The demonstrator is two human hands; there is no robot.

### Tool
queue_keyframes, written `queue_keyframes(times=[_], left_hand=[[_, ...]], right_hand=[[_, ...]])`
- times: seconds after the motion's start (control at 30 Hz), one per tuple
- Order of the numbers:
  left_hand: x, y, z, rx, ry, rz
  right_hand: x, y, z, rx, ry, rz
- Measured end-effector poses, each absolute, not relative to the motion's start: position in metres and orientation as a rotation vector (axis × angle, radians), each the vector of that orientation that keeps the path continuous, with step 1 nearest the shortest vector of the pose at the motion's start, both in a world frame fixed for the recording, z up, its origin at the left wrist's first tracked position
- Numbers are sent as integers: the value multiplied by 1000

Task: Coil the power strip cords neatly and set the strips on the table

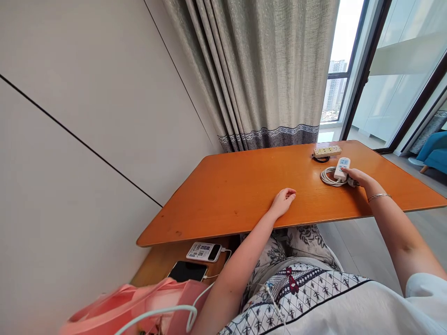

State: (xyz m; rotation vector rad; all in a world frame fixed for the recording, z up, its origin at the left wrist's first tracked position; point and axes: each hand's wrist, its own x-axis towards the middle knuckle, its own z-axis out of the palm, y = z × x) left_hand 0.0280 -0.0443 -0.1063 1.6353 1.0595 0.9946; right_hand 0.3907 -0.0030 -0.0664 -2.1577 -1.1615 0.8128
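Note:
A white power strip (pixel 342 168) with a coiled white cord (pixel 330 177) is at the right part of the orange-brown table (pixel 223 186). My right hand (pixel 355 177) is closed on the strip's right side, thumb on top; its other fingers are mostly hidden. Just behind lies a cream power strip (pixel 327 151) with a black cord (pixel 320 159). My left hand (pixel 284 201) rests near the table's front edge, its fingers curled loosely together with nothing seen in them.
Below the table's front left edge, a white device (pixel 204 251) and a black phone (pixel 187 271) with cables lie on a wooden surface beside a pink bag (pixel 139 307). A grey curtain (pixel 272 70) hangs behind the table, near a glass door.

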Motion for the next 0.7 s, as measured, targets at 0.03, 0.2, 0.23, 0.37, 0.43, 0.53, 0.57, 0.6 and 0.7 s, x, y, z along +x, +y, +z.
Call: queue_keyframes(times=[0.03,0.2,0.23,0.37,0.43,0.53,0.57,0.6,0.7], left_hand=[[28,-45,-106,1639,1057,998],[28,-48,-105,1668,1046,992],[28,-48,-105,1683,1050,984],[27,-51,-103,1753,1069,952],[27,-52,-102,1784,1072,940],[26,-54,-101,1811,1069,937],[26,-54,-101,1819,1066,933],[26,-55,-100,1829,1065,928],[25,-56,-99,1875,1062,907]], right_hand=[[391,-2,-67,-2180,-1166,782],[390,2,-66,-2304,-1182,610],[389,1,-65,-2323,-1189,560],[382,-6,-59,-2396,-1272,347],[378,-10,-56,-2412,-1304,331],[374,-15,-55,-2427,-1310,361],[373,-16,-55,-2437,-1319,356],[373,-17,-56,-2452,-1330,333],[371,-20,-59,-2501,-1379,227]])
